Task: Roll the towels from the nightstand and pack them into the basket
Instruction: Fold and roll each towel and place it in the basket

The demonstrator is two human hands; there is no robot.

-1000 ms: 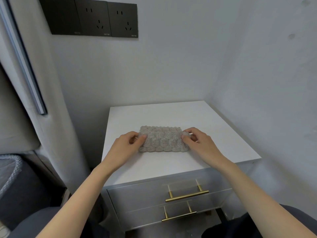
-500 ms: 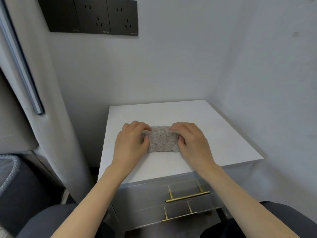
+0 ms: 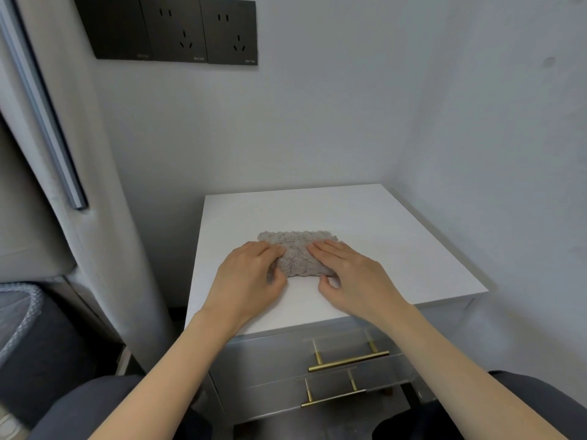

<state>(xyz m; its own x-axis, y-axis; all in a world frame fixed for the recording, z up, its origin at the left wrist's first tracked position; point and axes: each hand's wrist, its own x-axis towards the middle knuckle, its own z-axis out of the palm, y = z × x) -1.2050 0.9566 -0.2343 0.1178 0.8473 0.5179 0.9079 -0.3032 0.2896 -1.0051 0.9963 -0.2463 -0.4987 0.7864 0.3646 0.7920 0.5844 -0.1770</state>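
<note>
A grey, knobbly towel (image 3: 297, 252) lies partly rolled in the middle of the white nightstand top (image 3: 397, 227). My left hand (image 3: 251, 281) covers its left end, fingers curled over the roll and thumb tucked at the near edge. My right hand (image 3: 352, 277) lies over its right end, fingers laid across the top and thumb against the near edge. The far strip of the towel shows beyond my fingertips. A pale mesh basket (image 3: 16, 315) is partly visible at the left edge, low beside the bed.
The nightstand stands in a corner, with walls behind and to the right. Below the top are two grey drawers with gold bar handles (image 3: 347, 362). A padded headboard edge (image 3: 95, 217) rises on the left. Dark wall sockets (image 3: 178, 30) hang above.
My hands have moved from the towel's two ends onto its top. The towel has gone from a flat rectangle to a thicker roll, shifted slightly away from me.
</note>
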